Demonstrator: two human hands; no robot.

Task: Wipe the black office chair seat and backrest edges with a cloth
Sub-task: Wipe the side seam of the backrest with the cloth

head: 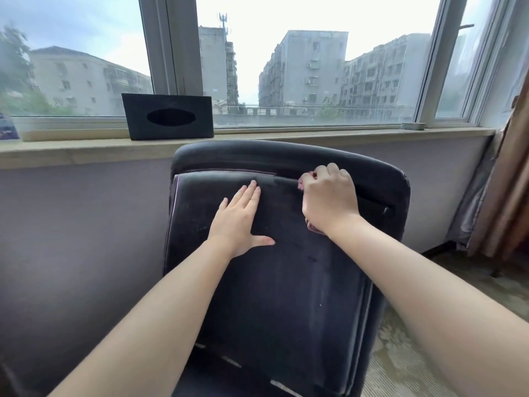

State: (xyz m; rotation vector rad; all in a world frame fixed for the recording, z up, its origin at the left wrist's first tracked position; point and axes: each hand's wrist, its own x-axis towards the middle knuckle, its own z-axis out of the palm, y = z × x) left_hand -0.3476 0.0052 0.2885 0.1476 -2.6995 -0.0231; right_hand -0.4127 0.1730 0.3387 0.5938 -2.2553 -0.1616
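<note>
**Cloth at the backrest seam**

The chair (286, 253) stands below the sill, its back facing the window; the black pad runs long from the bottom of the view up toward the top rail. The cloth (302, 183), pink, sits bunched at the seam under that rail, right of centre. The right hand (329, 202) has its grip curled tight around it, pressing down. The left hand (240, 219) lies flat, fingers spread, steadying the pad. To do it well, I'd drag the cloth along the seam in one firm pass, keeping the brace. A box (169, 116) rests on the sill (343, 136).
</note>
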